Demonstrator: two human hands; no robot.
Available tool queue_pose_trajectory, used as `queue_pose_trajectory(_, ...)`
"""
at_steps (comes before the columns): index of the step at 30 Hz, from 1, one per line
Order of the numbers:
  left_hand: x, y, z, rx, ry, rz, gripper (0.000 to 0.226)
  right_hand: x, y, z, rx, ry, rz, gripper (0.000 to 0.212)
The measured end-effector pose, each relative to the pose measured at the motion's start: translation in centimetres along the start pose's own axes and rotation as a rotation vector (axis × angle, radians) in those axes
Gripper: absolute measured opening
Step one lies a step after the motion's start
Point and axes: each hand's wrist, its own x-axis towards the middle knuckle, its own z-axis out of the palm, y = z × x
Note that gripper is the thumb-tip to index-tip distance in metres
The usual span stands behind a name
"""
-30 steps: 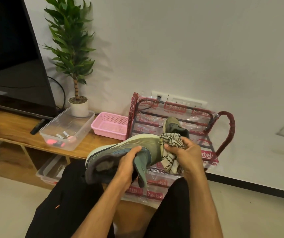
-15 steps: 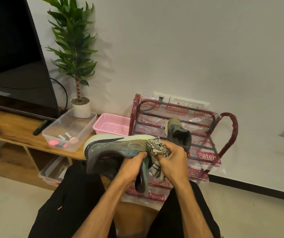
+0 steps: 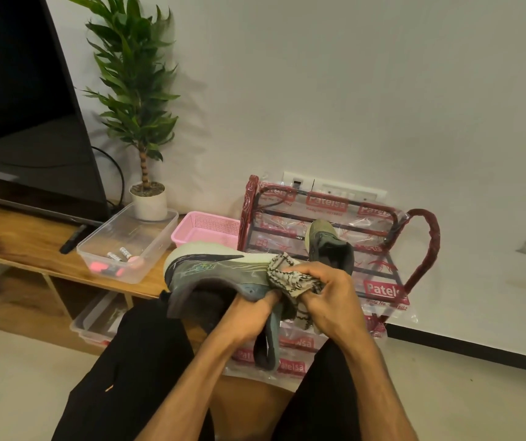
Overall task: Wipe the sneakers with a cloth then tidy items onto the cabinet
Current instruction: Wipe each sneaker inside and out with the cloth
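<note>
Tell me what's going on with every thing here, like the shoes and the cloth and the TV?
Held sneaker: lifted, tipped on its side, gripped by left hand.
Cloth: bunched in right hand, pressed on that sneaker.
Second sneaker: resting on the plastic-wrapped rack.
Clear box: lidless, small items inside.
TV: screen dark.
Plant: upright in its pot.

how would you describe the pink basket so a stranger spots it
Start at the wooden cabinet under the TV. At its right end sits the basket, between a clear tub and a red shoe rack. Only it is pink mesh.
</note>
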Motion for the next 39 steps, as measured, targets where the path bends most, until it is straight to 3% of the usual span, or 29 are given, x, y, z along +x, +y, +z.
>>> queue_pose_trajectory(3,0.3,0.1,-0.1,0.044,-0.036,0.007,0.016,-0.3,-0.4,0.7,0.016,0.024,-0.032,0.036)
queue_pose_trajectory(9,0.0,0.2,-0.2,0.085,-0.116,0.103,0.027,0.3,-1.6,1.1,0.1,-0.036,-0.148,0.036)
queue_pose_trajectory(12,0.0,0.0,0.4,0.161,-0.129,0.123,0.029,0.7,-2.9,1.8,0.017,-0.106,-0.226,0.044)
queue_pose_trajectory(18,-0.1,0.2,-0.1,0.073,-0.11,0.185,0.03,0.3,-2.0,-1.0,0.007,-0.162,-0.112,0.031)
queue_pose_trajectory(24,-0.3,0.4,0.4,0.108,-0.088,0.189,0.038,0.3,-3.8,1.1,-0.038,-0.165,-0.245,0.047)
queue_pose_trajectory(27,-0.3,-0.1,0.0,0.054,-0.072,0.15,0.033,0.4,-3.1,0.3,-0.069,-0.22,-0.222,0.04)
queue_pose_trajectory(31,0.1,-0.4,-0.7,-0.021,-0.096,0.09,0.026,-0.2,-1.8,-1.5,-0.131,-0.18,-0.121,0.036)
queue_pose_trajectory(36,0.5,0.5,-0.7,-0.004,-0.084,0.126,0.028,0.0,-2.5,-0.6,-0.13,-0.122,-0.193,0.033)
queue_pose_trajectory(39,0.8,0.4,-0.5,0.159,-0.073,0.168,0.03,0.1,-3.2,0.2,-0.036,-0.078,-0.271,0.041)
